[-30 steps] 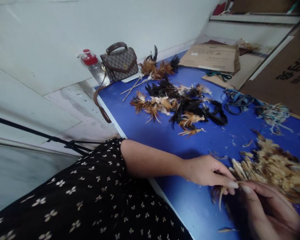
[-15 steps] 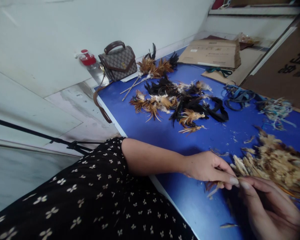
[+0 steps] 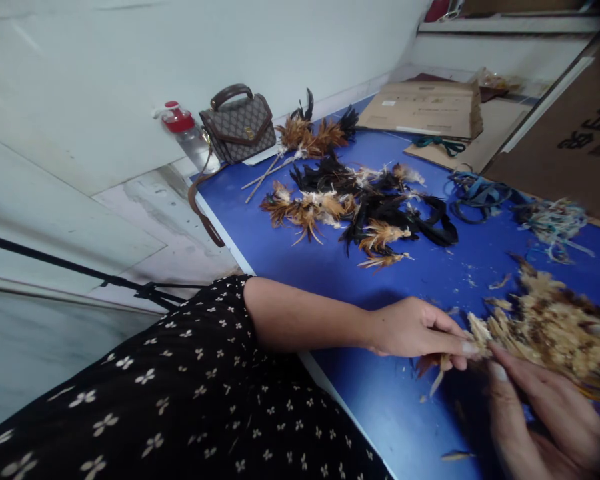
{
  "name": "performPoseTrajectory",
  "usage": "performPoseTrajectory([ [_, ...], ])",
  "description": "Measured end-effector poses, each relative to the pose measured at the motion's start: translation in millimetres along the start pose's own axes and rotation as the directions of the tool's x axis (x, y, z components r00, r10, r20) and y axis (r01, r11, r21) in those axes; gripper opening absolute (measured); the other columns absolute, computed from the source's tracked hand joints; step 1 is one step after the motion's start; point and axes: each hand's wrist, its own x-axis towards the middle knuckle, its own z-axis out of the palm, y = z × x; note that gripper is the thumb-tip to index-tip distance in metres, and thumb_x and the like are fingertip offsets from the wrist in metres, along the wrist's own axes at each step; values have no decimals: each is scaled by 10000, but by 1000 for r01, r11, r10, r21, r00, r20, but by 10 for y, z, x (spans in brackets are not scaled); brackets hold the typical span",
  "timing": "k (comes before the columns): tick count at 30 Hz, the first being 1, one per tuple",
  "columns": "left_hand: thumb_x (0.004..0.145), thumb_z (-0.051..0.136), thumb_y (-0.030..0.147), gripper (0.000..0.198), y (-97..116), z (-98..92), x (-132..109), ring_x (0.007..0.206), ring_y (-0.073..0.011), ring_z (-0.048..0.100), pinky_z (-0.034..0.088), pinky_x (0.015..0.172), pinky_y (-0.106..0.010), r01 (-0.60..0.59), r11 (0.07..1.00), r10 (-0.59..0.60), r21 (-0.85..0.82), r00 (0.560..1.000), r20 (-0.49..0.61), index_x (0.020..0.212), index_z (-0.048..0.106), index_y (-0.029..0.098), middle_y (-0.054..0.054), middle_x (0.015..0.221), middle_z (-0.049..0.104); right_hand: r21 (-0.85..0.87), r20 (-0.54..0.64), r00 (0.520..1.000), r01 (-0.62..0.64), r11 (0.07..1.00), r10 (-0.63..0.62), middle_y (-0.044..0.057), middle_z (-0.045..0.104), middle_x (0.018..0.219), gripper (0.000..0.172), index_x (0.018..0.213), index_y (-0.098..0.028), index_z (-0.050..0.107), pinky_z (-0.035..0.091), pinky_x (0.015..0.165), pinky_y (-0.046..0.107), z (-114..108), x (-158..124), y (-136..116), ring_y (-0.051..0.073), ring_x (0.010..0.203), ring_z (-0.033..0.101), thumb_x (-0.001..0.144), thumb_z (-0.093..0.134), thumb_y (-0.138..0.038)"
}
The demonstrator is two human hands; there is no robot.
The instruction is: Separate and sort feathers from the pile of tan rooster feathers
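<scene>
both hands have slid a bit toward the feather pile point(image 3: 555, 333). left hand point(image 3: 415, 330) pinches small feathers point(image 3: 437, 367) beside it. right hand point(image 3: 545, 413), fingers loosely bent, touches the pile's near edge.

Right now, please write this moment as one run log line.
left hand: pinching small feathers | right hand: at tan feather pile | surface: blue table
</scene>
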Motion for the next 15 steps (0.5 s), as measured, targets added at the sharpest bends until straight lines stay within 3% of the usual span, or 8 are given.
performPoseTrajectory([
  [4,796,948,563,471,-12,4,-1,690,-62,599,477,645,-223,-26,1000,26,7,999,-31,896,750,147,16,820,723,10,-4,998,61,998,-61,52,810,1070,235,1196,-341,837,590,801,455,37,32,-126,238,871,757,979,776,-408],
  [8,800,945,565,473,19,30,-24,703,-73,607,476,635,-234,-7,1000,8,26,998,-59,914,750,150,13,832,722,16,27,994,105,994,-106,51,802,1092,201,1170,-315,826,600,804,439,15,46,-81,230,894,754,983,781,-375],
  [12,844,937,447,356,58,35,-47,673,-64,588,448,611,-230,-6,997,11,77,998,-65,900,745,154,28,812,713,-61,3,997,75,995,-75,58,796,1133,284,1267,-335,806,593,901,496,11,34,-22,262,940,756,990,784,-391],
  [15,853,933,307,241,59,7,-46,674,-59,597,451,645,-225,-24,985,32,172,999,-41,879,743,160,43,791,716,-14,32,992,122,992,-122,68,775,1181,291,1273,-335,804,600,891,492,28,25,19,276,1011,748,985,782,-371],
])
